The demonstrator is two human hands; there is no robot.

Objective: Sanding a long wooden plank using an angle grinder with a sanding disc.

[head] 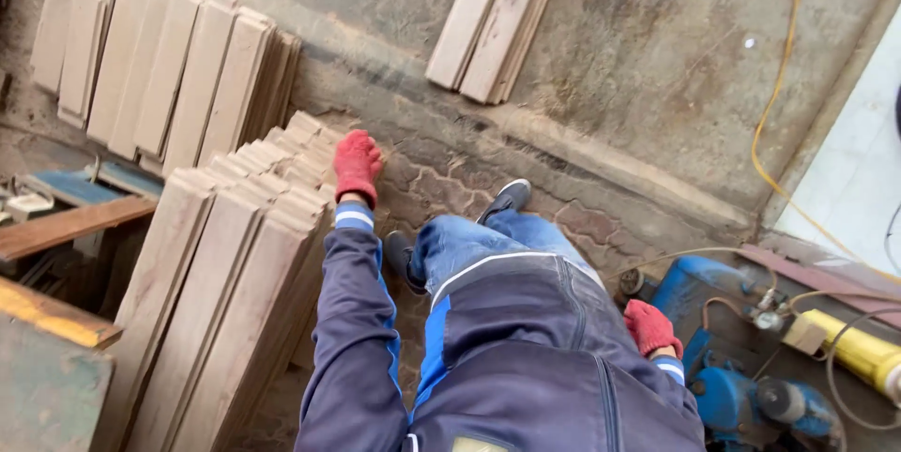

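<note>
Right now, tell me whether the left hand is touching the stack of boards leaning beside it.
Touching. The head view shows the left hand, in a red glove, resting on the top edge of the leaning stack of boards, with no gap visible.

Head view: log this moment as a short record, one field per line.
left hand: left hand in a red glove, resting on the top ends of the leaning stack of planks
right hand: right hand in a red glove, closed, hanging free above the blue machine
clothing: dark jacket, jeans, dark shoes
wall: more boards lean on it
floor: paved, dusty
cable: yellow cable runs down the wall
</note>
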